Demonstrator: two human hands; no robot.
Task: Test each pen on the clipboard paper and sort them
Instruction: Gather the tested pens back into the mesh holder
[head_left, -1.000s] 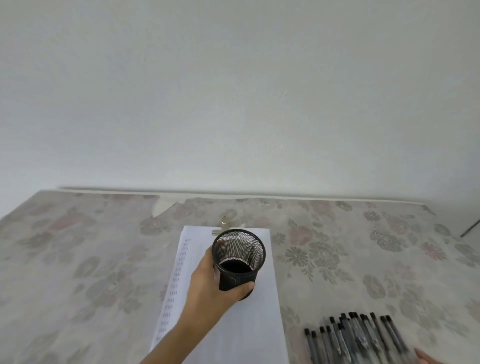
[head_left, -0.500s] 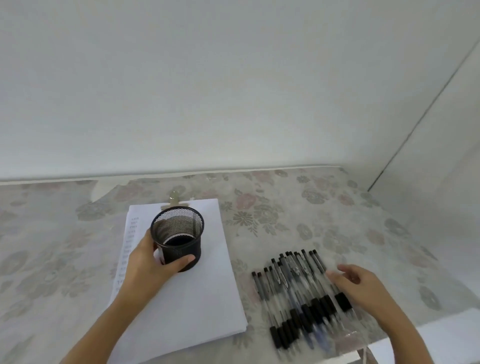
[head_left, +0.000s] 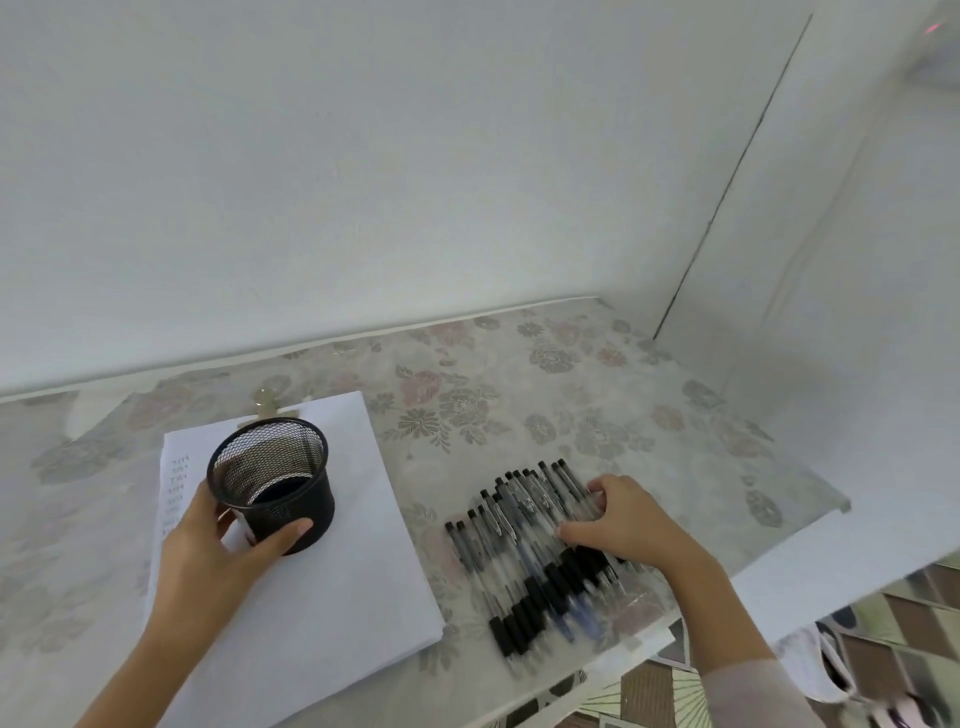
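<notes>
A black mesh pen cup (head_left: 272, 483), empty, stands on the white clipboard paper (head_left: 322, 582). My left hand (head_left: 223, 551) grips the cup from the near left side, with the thumb across its front. Several black-capped pens (head_left: 511, 551) lie side by side in a row on the table to the right of the paper. My right hand (head_left: 621, 522) lies on the middle of that row, fingers curled over the far pens and thumb on the near side. Which pen it grips is hidden under the fingers.
The clipboard's metal clip (head_left: 267, 402) pokes out behind the cup. The flowered tablecloth (head_left: 571, 405) reaches a white wall at the back and right. The table's front edge (head_left: 649, 631) runs just below the pens, with patterned floor beyond.
The view has swung right and down. My right hand came in from the right and settled on the row of pens. My left hand keeps its hold on the cup.
</notes>
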